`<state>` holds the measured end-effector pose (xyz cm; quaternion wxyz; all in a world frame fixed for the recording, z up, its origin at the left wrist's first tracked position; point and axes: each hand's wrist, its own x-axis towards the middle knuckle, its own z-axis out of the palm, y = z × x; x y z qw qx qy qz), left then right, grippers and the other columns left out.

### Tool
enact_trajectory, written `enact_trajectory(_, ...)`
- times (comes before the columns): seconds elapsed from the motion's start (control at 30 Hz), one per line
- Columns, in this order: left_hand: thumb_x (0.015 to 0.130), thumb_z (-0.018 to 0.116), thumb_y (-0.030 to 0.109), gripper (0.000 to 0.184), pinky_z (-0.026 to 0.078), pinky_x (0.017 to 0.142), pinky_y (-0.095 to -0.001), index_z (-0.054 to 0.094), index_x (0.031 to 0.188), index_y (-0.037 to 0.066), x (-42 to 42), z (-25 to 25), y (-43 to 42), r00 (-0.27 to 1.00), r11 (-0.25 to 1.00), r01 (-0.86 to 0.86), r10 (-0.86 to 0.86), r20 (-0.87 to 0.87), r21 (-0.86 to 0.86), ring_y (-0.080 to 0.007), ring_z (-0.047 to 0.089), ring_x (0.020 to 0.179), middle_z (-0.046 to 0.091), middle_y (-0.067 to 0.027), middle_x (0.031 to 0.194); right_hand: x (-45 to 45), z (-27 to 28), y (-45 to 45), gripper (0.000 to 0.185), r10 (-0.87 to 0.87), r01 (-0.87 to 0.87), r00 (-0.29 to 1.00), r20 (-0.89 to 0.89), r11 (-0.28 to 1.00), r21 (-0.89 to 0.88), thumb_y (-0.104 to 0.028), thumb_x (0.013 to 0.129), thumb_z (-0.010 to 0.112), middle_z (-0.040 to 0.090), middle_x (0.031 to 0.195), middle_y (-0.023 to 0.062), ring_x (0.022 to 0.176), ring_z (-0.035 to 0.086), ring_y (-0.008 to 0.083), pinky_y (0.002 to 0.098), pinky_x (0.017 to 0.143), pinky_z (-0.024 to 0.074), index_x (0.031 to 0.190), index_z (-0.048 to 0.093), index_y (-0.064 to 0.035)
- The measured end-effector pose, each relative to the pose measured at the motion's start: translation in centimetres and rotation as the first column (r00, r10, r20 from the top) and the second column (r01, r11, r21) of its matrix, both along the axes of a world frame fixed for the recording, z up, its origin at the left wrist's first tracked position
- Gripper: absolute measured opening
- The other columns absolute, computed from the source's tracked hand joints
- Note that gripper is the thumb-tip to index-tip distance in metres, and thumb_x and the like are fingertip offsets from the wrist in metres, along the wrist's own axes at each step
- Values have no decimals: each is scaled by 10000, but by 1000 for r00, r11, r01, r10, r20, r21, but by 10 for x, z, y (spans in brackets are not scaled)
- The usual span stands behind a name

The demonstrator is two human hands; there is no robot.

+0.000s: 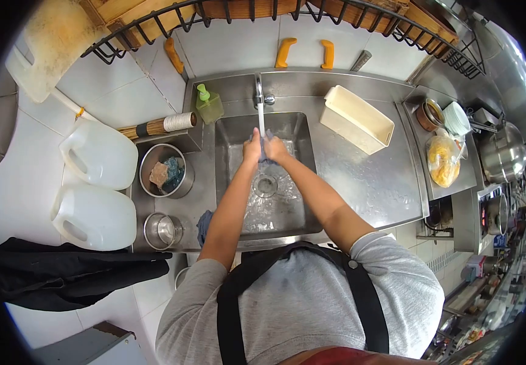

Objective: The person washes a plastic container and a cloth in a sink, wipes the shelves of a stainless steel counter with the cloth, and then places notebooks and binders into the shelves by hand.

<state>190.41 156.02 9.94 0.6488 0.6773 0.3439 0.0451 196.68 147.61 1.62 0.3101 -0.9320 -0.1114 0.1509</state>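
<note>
- Stainless steel is forming the surface (366,182), with drops of water lying across its right side; a rectangular sink (287,210) is sitting left of its middle.
- Both the left grip (252,148) and the right grip (275,148) are closing around a grey-blue cloth (264,157), which is hanging over the sink under the running faucet (258,91).
- A clear bottle (209,108) with a green pump is standing by the sink's far left corner.
- A steel pot (184,182) is holding a brownish lump and a blue-green wad at the surface's left edge; a small steel cup (163,231) is standing at the near left corner.
- A dark blue cloth (204,226) is lying by the near edge.
- Two translucent jugs (107,155) are resting beyond the left edge, and a straw brush (179,122) is lying near the far left corner.
- A cream bin (360,121) is sitting toward the far edge, right of the sink.
- Orange handles (285,53) are showing against the white tiles, below a black wire rack (177,12).
- Beyond the right edge, a bag (443,161) is holding something yellow, near stacked bowls (456,118) and a large pot (503,152).
- Packages (500,241) farther right are appearing too small to read.
</note>
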Motion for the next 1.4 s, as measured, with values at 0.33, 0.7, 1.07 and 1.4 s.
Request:
enact_trajectory(0.33,691,701,306,362,452,727,-298,637,866,-5,-11,22,85,824,634,507,-556,-112,584,-161,586,787,626,-94,849,18,123,-65,592,12,-28,999,48,930,368,-538,745,562,590,946,239,951,552,365,414,817,419,959,599,13)
enact_trajectory(0.7,768,578,148,319,432,814,-370,554,1070,49,-22,47,55,926,323,256,188,327,-911,-218,565,897,604,-106,934,-28,142,-55,313,122,73,987,-101,216,974,-284,889,484,536,1139,59,964,522,170,297,819,417,1019,612,-30)
enact_trajectory(1.07,819,581,99,149,433,579,-221,624,877,-32,-5,96,7,838,907,411,-336,430,-93,-88,559,618,624,-29,746,-53,57,-22,704,-57,324,942,-331,417,849,-570,880,213,431,1253,129,1157,394,217,320,1004,236,1247,408,-1)
enact_trajectory(1.4,792,611,241,317,464,647,-329,503,1010,39,8,99,-2,887,929,-58,216,409,-365,-159,572,740,581,-51,875,-58,108,-8,678,154,695,719,-678,-113,711,-659,756,445,551,1050,100,942,527,190,372,739,462,1135,484,-98)
